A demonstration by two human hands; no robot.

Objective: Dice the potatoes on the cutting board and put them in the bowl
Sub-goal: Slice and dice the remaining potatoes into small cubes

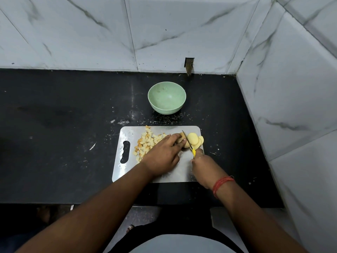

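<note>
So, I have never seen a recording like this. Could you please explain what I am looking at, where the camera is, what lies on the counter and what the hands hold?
There is no machine here: a person works with bare hands, and one wide camera on the head looks down at them. On the black stone counter lies a shiny metal cutting board. The left hand steadies a half-cut potato; the right hand grips a small yellow-handled knife whose blade is in the potato. Round pale slices lie to the right of the blade, and a heap of small potato cubes to the left. Behind the board stands a pale green round bowl, with nothing in it yet.
</note>
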